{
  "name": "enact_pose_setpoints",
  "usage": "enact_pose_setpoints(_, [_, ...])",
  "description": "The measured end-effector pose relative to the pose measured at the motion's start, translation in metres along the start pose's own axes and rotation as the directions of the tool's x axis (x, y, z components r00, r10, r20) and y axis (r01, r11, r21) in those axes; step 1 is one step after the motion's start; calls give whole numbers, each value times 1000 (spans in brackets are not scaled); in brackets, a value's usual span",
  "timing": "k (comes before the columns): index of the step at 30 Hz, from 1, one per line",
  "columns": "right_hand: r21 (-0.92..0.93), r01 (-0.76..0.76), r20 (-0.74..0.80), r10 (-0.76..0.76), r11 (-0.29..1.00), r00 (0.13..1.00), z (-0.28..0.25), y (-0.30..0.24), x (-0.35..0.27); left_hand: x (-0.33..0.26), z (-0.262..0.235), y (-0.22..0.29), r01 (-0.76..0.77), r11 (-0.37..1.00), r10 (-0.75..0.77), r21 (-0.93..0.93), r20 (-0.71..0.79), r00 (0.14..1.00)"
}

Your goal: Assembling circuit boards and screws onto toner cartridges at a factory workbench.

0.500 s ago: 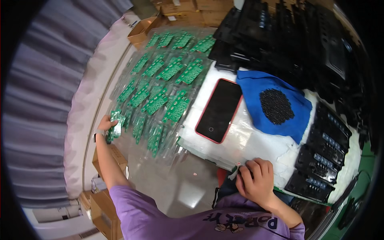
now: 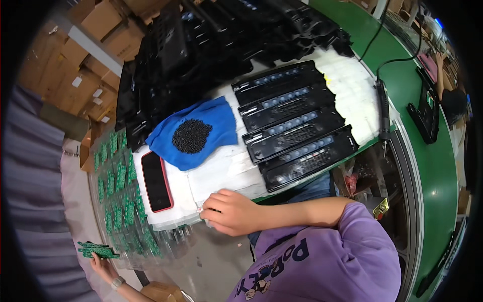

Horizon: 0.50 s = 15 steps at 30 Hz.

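At the lower left, my left hand (image 2: 103, 266) grips a small stack of green circuit boards (image 2: 95, 248), fingers closed under its edge. More green circuit boards (image 2: 119, 177) stand in rows in a clear plastic tray just beyond that hand. My right hand (image 2: 229, 211) rests at the near edge of the white padded worktop (image 2: 214, 176), its fingers curled; a tiny pinkish spot shows by the fingertips, and what they hold, if anything, is hidden. Left of it lies a phone (image 2: 157, 182) with a red rim. Farther back, a blue cloth (image 2: 221, 118) carries a heap of small black pieces (image 2: 192, 136).
Several black plastic housings (image 2: 297, 133) with button rows lie at the right of the pad. A large pile of black housings (image 2: 201, 48) fills the back. A soldering iron (image 2: 384, 108) with a cable lies at the right edge, beside a green bench (image 2: 432, 186). Cardboard boxes (image 2: 90, 65) stand far left.
My view has swung to the right, so the bench and another person's arm now show. The boards in my left hand have come away from the tray and are held flatter. My right hand stays at the edge.
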State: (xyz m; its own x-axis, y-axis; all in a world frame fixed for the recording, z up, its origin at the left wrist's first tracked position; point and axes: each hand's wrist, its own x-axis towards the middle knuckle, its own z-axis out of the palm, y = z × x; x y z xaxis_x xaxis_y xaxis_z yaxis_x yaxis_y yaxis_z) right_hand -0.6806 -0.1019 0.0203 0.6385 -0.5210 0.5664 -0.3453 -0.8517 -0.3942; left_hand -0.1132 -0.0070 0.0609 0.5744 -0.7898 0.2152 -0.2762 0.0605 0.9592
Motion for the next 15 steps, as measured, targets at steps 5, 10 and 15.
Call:
enact_pose_setpoints(5, [549,-151,-154,277,822,948,-60,-28,-5,-123,227,114,46,815,171,-577,316,933])
enact_pose_setpoints(10, [481,-180,-295,352,858,888,-114,-14,-30,-196,403,150,313,777,150,-546,644,750])
enact_pose_setpoints(15, [548,-364,-284,577,753,766,-163,14,-79,-218,491,177,540,750,145,-384,890,432])
